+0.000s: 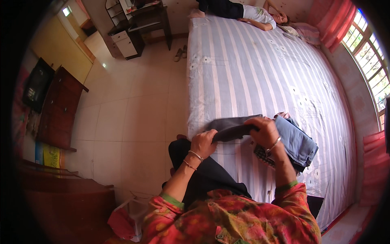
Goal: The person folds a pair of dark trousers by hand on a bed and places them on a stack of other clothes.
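A dark grey garment (pixel 233 133) is stretched between my two hands above the near left part of the bed. My left hand (pixel 204 141) grips one end of it, and my right hand (pixel 264 131) is closed on the other. Part of the grey cloth spreads behind the hands over the striped bedsheet (pixel 243 79). Just right of my right hand lies a pile of folded clothes, with folded blue jeans (pixel 295 141) on top. Below my right wrist a dark patterned cloth (pixel 264 157) sticks out of the pile. What kind of garment I hold cannot be told.
A person (pixel 259 16) lies along the bed's far end, near a pillow (pixel 304 32). Shoes (pixel 180 54) stand on the tiled floor beside the bed. A desk (pixel 128 45), a television (pixel 39 85) on a wooden cabinet (pixel 61 106) and a plastic bin (pixel 138 210) with red cloth are leftward.
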`<state>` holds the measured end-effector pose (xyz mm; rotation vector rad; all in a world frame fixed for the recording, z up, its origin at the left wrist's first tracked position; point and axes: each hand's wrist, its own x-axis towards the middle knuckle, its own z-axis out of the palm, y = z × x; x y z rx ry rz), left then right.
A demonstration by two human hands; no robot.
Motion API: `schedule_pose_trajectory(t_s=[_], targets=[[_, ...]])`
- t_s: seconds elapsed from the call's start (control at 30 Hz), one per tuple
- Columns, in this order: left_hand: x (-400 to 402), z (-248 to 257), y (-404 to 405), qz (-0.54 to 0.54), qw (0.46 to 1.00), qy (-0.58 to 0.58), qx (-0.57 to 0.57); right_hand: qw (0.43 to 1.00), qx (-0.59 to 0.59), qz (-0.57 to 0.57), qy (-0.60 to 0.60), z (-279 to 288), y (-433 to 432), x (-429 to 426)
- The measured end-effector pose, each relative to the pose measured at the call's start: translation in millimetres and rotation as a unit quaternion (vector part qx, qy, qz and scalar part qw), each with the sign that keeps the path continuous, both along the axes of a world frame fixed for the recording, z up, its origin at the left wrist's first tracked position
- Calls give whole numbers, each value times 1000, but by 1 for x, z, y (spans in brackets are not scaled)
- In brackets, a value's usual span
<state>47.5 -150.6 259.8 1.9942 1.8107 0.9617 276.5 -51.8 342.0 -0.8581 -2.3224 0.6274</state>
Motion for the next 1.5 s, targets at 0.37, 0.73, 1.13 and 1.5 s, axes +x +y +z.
schedule_pose_trajectory(t_s=[0.37,0.73,1.13,1.5], targets=[[-6,6,34,12,772,-613,-166,985,87,131,-75,73,112,-98],[-35,-161,0,242,865,-382,-219,971,-167,-171,1,-211,70,-5],[-8,-139,-2,165,971,-85,-152,848,-370,-373,68,-289,50,11],[2,-120,5,101,935,-318,-123,931,-256,-227,130,-196,39,-39]])
